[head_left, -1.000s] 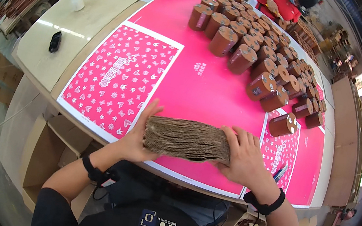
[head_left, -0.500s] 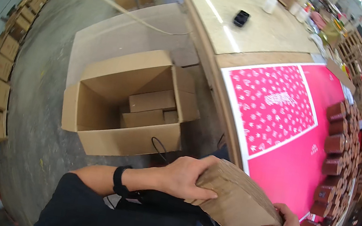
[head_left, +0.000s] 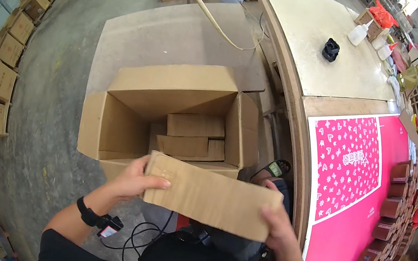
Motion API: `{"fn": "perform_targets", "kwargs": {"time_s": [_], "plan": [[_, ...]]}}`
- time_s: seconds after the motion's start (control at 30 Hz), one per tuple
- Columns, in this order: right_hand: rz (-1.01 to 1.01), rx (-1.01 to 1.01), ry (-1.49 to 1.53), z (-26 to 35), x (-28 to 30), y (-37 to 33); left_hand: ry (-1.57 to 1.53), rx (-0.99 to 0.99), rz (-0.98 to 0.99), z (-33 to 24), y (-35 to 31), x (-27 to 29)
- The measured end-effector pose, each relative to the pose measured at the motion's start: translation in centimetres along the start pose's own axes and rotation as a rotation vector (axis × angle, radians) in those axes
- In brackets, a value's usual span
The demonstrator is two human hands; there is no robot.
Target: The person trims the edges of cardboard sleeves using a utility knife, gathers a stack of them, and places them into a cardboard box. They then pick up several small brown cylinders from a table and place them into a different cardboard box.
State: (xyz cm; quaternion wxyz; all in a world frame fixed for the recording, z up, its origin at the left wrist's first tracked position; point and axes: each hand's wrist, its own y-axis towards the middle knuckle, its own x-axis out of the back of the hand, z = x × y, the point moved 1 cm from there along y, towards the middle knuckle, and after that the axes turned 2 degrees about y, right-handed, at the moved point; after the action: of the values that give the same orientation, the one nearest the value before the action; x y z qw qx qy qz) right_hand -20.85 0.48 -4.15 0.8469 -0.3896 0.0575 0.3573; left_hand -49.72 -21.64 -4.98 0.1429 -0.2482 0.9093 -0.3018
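Between my two hands I hold a long brown cardboard box [head_left: 212, 196], its broad side turned up. My left hand [head_left: 133, 177] grips its left end, thumb on top. Around the right end my right hand [head_left: 280, 230] is closed, slightly blurred. Just beyond stands a large open carton [head_left: 172, 84] with its flaps folded outward. Inside it lie several brown cardboard pieces or small boxes [head_left: 196, 126] toward the right side; the carton's near wall is partly hidden by the box I hold.
On the right is a workbench with pink printed sheets [head_left: 346, 167], a row of dark red blocks [head_left: 390, 211], a black holder [head_left: 331, 50] and white squeeze bottles [head_left: 359, 33]. A cable [head_left: 142, 236] trails below my left arm. Stacked cartons [head_left: 1, 80] line the left wall.
The box has moved left, off the bench edge to the near side of the open carton, and is turned more level. Both hands have kept hold, and the view has shifted left.
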Motion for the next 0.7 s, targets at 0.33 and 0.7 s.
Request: {"fn": "perform_targets", "kwargs": {"time_s": [0.33, 0.7], "plan": [[0.176, 0.126, -0.704, -2.5, -2.3, 9.2, 0.612, 0.388, 0.006, -0.7, 1.9, 5.7], [0.139, 0.148, -0.689, -1.7, -2.3, 9.3, 1.061, 0.192, 0.818, -3.4, 12.9, -3.7]]}}
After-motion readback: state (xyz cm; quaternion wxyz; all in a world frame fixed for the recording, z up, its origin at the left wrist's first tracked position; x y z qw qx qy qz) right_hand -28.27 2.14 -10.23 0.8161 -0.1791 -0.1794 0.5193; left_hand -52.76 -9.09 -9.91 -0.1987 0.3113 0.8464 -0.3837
